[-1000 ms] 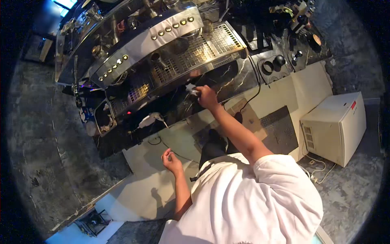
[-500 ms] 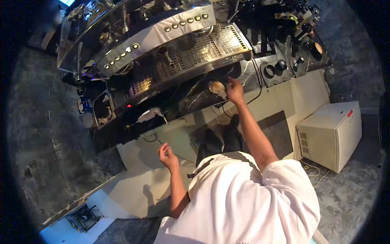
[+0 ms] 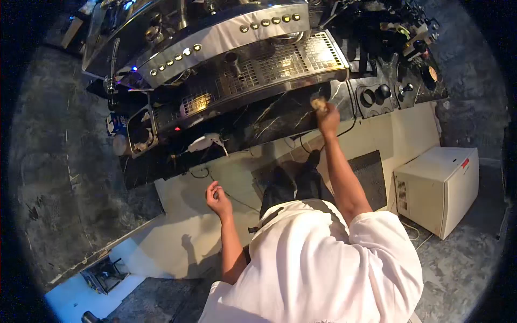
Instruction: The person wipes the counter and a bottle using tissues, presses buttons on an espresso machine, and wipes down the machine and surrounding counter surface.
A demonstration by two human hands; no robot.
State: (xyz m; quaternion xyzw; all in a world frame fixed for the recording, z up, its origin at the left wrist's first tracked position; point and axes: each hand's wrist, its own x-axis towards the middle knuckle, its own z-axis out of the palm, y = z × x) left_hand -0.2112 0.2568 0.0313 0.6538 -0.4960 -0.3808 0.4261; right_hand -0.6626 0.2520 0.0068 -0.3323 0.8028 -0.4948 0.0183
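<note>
My right hand (image 3: 328, 119) reaches over the front edge of the dark marble counter (image 3: 264, 116). Its fingers are closed on a small crumpled tan-and-white cloth (image 3: 319, 103), partly hidden by the hand. Just beyond it is the slotted metal drip tray (image 3: 274, 65) of a large espresso machine (image 3: 226, 35). My left hand (image 3: 218, 200) hangs in the air in front of the counter, fingers loosely curled and apart, with nothing visible in them. Above and left of it on the counter lies a white handheld object (image 3: 207, 143), its kind unclear.
At the counter's left end sits a metal container (image 3: 142, 132) with crumpled cloth inside. To the right are a tamping station (image 3: 371, 100) and a tamper (image 3: 406, 89). A dark cable (image 3: 353, 116) runs over the counter edge. A white box-shaped appliance (image 3: 436, 188) stands on the floor at right.
The crumpled cloth lay on the counter beside my right hand; now that hand has hold of it, slightly farther right. My left hand stays nearly in place. The view has shifted slightly.
</note>
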